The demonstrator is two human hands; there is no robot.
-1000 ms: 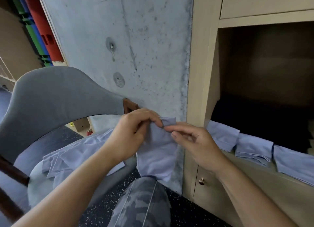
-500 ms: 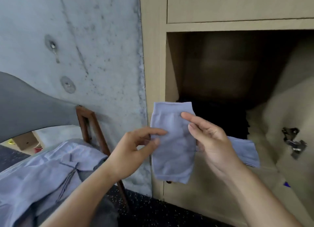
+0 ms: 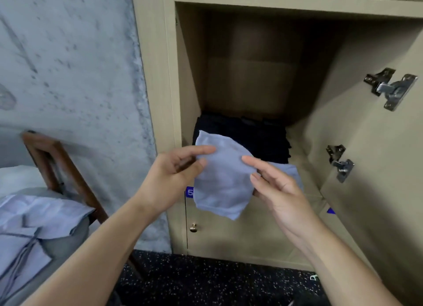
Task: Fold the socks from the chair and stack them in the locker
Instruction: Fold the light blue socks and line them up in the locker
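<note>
Chair (image 3: 61,168) left of locker (image 3: 263,77), socks (image 3: 41,216) on chair

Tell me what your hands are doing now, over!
Left hand and right hand pinch sock. Sock held before open locker. Nothing blocking.

The folded light-blue sock (image 3: 220,182), earlier hanging upright between the hands, is now tilting toward the open locker (image 3: 251,81). The left hand (image 3: 170,180) is pinching its left edge again, while the right hand (image 3: 278,186) is supporting its right side; the chair (image 3: 57,166) is sliding farther left in view.
</note>
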